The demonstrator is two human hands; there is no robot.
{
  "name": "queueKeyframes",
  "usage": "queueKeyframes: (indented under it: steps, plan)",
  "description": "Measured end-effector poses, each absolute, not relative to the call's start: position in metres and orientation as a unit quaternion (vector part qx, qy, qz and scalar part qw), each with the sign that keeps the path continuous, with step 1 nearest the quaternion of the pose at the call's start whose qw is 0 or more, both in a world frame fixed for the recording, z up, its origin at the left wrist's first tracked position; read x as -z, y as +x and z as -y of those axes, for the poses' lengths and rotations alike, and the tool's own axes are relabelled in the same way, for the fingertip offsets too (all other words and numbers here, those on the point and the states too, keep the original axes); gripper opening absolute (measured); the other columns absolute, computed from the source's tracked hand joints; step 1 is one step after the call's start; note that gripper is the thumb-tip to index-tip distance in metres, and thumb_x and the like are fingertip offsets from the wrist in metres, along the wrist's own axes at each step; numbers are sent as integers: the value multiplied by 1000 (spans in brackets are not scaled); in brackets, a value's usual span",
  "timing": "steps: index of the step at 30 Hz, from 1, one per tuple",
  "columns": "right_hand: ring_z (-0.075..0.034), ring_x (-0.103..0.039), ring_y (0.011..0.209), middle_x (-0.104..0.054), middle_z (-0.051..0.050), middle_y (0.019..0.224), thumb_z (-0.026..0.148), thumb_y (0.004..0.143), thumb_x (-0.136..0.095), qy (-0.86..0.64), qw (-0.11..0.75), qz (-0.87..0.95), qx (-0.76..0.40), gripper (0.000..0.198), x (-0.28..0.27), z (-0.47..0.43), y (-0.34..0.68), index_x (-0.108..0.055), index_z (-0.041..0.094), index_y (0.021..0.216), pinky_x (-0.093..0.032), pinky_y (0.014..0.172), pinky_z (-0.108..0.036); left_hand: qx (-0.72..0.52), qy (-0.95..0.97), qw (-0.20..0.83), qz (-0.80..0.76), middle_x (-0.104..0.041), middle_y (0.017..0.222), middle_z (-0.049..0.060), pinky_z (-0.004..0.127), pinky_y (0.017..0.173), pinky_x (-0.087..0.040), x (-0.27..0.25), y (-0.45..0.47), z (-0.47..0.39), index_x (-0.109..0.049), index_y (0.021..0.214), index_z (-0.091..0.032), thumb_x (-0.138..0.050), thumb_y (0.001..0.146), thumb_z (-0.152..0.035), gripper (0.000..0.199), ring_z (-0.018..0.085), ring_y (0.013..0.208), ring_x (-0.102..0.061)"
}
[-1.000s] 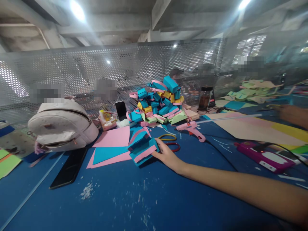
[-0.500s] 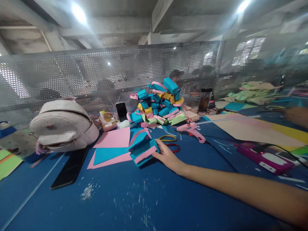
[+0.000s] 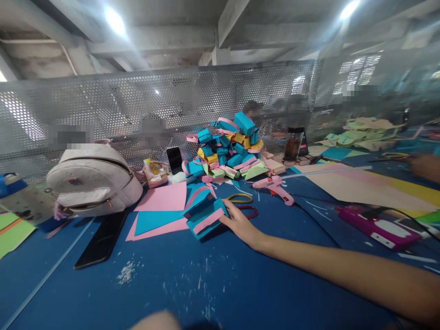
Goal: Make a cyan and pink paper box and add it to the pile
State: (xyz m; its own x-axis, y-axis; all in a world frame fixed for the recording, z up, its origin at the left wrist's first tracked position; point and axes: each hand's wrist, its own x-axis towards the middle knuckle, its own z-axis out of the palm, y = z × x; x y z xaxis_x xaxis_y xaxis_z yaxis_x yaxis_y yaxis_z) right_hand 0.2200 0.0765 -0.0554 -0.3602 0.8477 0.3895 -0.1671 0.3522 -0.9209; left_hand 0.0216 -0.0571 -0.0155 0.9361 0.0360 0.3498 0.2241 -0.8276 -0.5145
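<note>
My right hand [image 3: 242, 224] is closed on the right edge of a small blue paper box [image 3: 205, 214] with a pink strip across its side and a pink-striped flap on top. The box stands tilted at the table's middle. Right behind my hand lie scissors with a yellow and a red handle loop [image 3: 250, 211]. Pink and blue paper sheets [image 3: 160, 197] spread to the left of the box. At the bottom edge shows a blurred bit of skin, apparently my left hand or wrist [image 3: 156, 321]; its fingers are hidden.
Behind stands a heap of folded paper boxes [image 3: 227, 151]. A pink glue gun [image 3: 275, 187] with a cord lies right of it. A white backpack [image 3: 92, 178] and a black phone [image 3: 101, 243] are at left, a purple power strip [image 3: 378, 227] at right. A co-worker's hand [image 3: 426, 167] shows far right.
A blurred part of my left hand or wrist has come into view at the bottom edge. My right hand and the paper box have hardly moved.
</note>
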Motion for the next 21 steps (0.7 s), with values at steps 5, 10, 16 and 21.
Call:
queueKeyframes:
  steps: [5,10,16,21]
  plan:
    - [-27,-55,116,-62,-7,117,43,82,-63,-275,509,642,-503,38,61,-81,219,-52,24,113,-42,102,-42,154,-938,269,153,-54,135,9,37,105,-41,-11,33,3,-52,130,-15,-44,95,-16,37,24,125,-48]
    - [-26,-54,117,-61,-6,120,44,85,-60,-278,504,645,-503,37,58,-80,219,-54,23,115,-41,103,-42,233,-900,82,360,-49,137,13,44,101,-44,0,20,-35,-34,142,-19,-58,86,-15,61,28,125,-46]
    - [-25,-51,123,-59,-5,126,43,88,-58,-276,498,628,-530,35,52,-75,221,-54,26,119,-38,106,-42,256,-892,42,371,-59,115,9,43,88,-48,7,12,-44,-45,133,-24,-58,88,-17,48,26,106,-55]
    - [-25,-55,117,-62,-5,119,41,86,-59,-262,496,621,-547,34,55,-78,220,-53,24,115,-43,101,-41,291,-886,44,359,-56,115,10,38,83,-49,6,13,-45,-54,123,-23,-54,90,-14,34,23,102,-56]
